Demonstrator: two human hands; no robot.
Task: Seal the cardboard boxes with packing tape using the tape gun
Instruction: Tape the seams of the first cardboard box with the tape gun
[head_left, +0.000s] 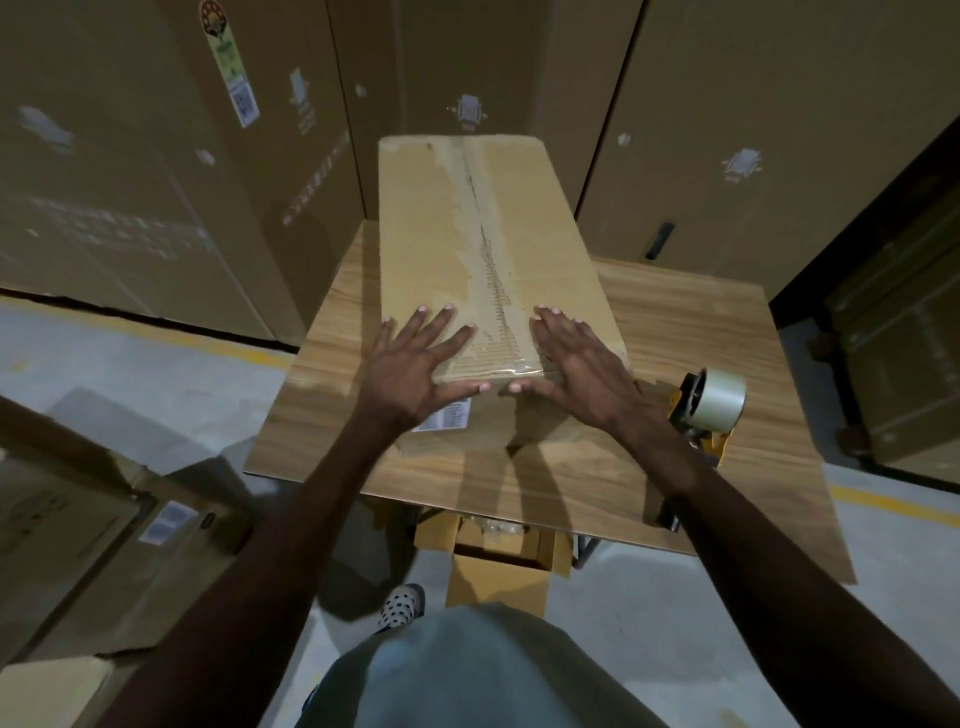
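Both our hands, left (415, 358) and right (576, 364), flat and wide, press tape (491, 270) on box (431, 234); next we reach for tape gun (711, 410)

A cardboard box (488, 249) is lying lengthwise on the desk (675, 332) at the centre of the frame, its far end overhanging the desk's back edge. The left hand (415, 358) and right hand (582, 364) are resting flat on the box's near end, either side of the tape strip (491, 260) running along its top. The tape gun (709, 410) is sitting on the desk just right of the box. Tall cartons (130, 182) are standing behind, across the upper frame. An open box (498, 561) is sitting on the floor under the desk's near edge.
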